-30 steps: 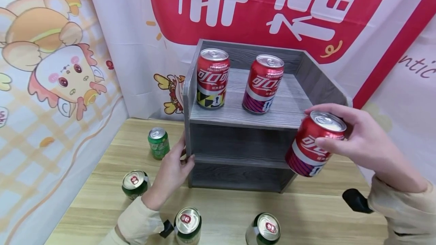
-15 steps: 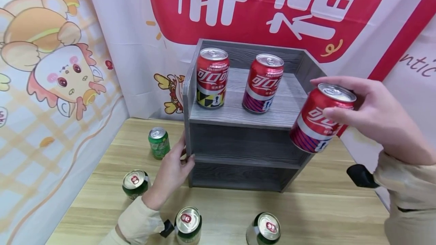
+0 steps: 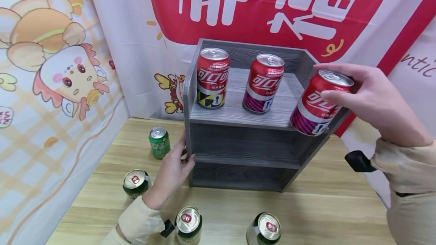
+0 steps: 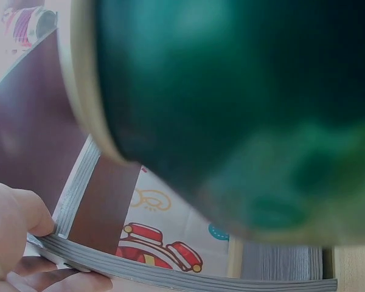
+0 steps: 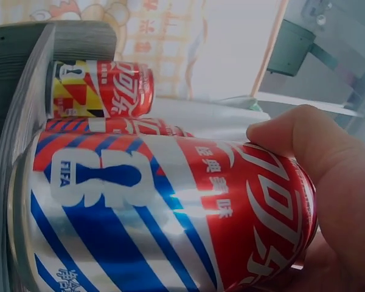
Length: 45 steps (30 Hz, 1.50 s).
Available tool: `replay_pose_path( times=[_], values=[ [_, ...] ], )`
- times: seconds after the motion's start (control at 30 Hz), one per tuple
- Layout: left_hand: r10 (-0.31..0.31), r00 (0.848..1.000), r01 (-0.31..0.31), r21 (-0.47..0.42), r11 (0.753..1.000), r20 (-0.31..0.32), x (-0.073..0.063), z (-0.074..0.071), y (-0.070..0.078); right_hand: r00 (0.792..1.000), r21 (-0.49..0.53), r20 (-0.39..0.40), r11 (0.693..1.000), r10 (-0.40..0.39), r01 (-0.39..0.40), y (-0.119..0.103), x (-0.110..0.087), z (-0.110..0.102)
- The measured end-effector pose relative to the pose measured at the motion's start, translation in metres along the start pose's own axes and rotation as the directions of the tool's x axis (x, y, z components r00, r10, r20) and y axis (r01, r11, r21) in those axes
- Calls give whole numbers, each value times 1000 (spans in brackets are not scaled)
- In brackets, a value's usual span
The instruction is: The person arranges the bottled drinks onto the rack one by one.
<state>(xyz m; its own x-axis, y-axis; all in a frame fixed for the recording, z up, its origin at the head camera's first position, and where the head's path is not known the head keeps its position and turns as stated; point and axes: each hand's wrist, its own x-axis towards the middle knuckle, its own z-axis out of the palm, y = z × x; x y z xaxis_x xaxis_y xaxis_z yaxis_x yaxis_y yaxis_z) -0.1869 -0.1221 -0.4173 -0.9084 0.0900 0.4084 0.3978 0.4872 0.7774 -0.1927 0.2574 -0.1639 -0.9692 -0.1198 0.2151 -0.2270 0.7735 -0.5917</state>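
My right hand (image 3: 378, 101) grips a red cola can (image 3: 318, 105) around its upper part, thumb in front. The can leans slightly, its base at the front right of the grey shelf unit's (image 3: 218, 118) top board; whether it touches the board I cannot tell. In the right wrist view the cola can (image 5: 128, 207) fills the foreground. Two more red cola cans, one with a yellow-black base (image 3: 213, 78) and one with a purple base (image 3: 263, 84), stand upright on that board. My left hand (image 3: 173, 169) pinches the unit's left side panel, thumb on the front edge (image 4: 33, 213).
A green can (image 3: 159, 143) stands left of the unit. Dark green cans with gold lids (image 3: 136, 182) (image 3: 188, 224) (image 3: 263, 230) stand on the wooden table (image 3: 316, 214). One green can (image 4: 219, 121) blocks much of the left wrist view. Printed cloths (image 3: 136, 10) hang behind.
My right hand has lifted the cola can from in front of the unit's right side up to the top board's level. The left hand has stayed on the side panel.
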Motion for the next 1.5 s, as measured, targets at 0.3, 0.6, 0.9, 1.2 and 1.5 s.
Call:
replay_pose_path(
  times=[0.3,0.6,0.9,1.2,1.5],
  values=[
    [-5,1000,5,5,1000,5,1,-1,1,999,-53,41,998,-21,23,-6,13,-2],
    [-6,1000,6,9,1000,3,0,0,0,997,-55,74,998,-34,38,-7,26,0],
    [-3,1000,3,0,1000,9,0,0,0,997,-59,70,997,-36,40,-3,34,1],
    [-8,1000,8,12,1000,5,-1,-1,1,995,-66,84,996,-52,58,-6,34,0],
    [-4,1000,4,16,1000,1,-1,0,1,996,-97,46,992,-71,75,-8,31,-1]
  ],
)
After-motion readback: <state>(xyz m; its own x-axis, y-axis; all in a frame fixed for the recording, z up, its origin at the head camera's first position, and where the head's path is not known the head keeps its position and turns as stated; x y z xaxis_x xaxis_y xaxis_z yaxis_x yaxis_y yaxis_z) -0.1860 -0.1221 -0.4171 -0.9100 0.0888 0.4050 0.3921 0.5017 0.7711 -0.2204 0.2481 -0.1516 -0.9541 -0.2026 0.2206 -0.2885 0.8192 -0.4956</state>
